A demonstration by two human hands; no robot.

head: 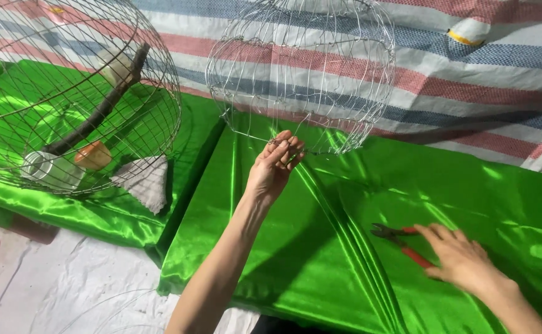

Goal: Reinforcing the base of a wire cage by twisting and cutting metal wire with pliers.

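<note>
An unfinished round wire cage frame (302,68) hangs or stands above a shiny green satin cloth (345,247). My left hand (275,164) is raised to its lower rim, fingers pinched on a thin wire there. My right hand (462,260) rests lower right on the cloth, its fingers lying over the red handles of a pair of pliers (401,241), whose dark jaws point left. Whether the right hand grips the pliers or only touches them is unclear.
A finished wire birdcage (67,93) lies tilted at the left, with a branch perch (98,108), a white cup (51,168) and an orange cup (93,154) inside. A striped tarp (481,55) covers the back. White sheeting (54,291) lies at the lower left.
</note>
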